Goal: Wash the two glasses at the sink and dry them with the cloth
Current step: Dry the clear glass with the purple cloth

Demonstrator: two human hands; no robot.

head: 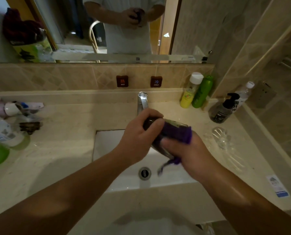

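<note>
Above the white rectangular sink (107, 150), the left hand (138, 134) grips a smooth glass (152, 122) while the right hand (188, 150) clutches a nubby purple cloth (175, 131) around it. A second clear glass (220, 136) lies on the speckled stone surface (65, 141).

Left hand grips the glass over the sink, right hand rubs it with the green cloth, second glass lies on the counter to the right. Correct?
Not quite: the cloth is purple, not green, as the head view shows. The rest holds: the left hand grips the glass over the sink, the right hand rubs it, and the second glass lies on the counter to the right.
</note>
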